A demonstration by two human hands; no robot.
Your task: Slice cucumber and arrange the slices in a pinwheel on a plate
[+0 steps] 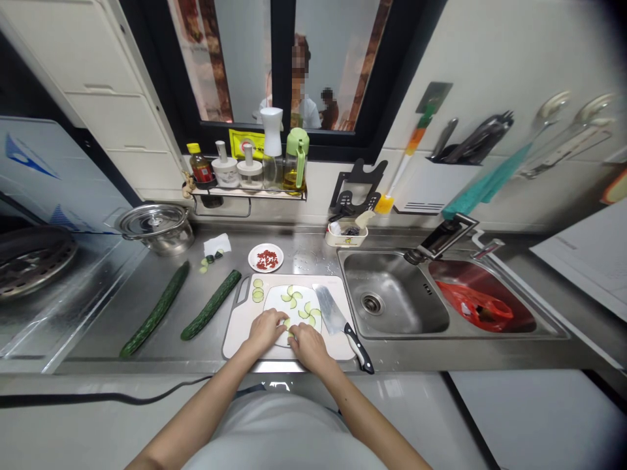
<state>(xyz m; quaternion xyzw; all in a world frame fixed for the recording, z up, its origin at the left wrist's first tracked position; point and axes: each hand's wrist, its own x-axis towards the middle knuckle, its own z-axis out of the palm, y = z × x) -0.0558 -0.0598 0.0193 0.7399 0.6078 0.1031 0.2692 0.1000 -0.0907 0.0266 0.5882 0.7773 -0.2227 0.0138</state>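
A white plate (271, 301) lies on the pale cutting board (240, 339). Thin cucumber slices (292, 296) form two pinwheel shapes on it. My left hand (266, 331) reaches over the plate's near left side, its fingertips pinched on a cucumber slice. Close beside it, my right hand (309, 344) is also closed, fingertips on a slice at the plate's near edge; the fingers partly hide these slices. A kitchen knife (337, 316) with a black handle lies on the board's right, its blade overlapping the plate. Several loose slices (257, 291) rest at the board's upper left.
Two whole cucumbers (211, 305) lie left of the board. Behind it stands a small dish (266, 258) of red bits. A lidded pot (159, 228) is at the back left. The double sink (396, 294) adjoins the board's right, with a red bag (477, 307) in its far basin.
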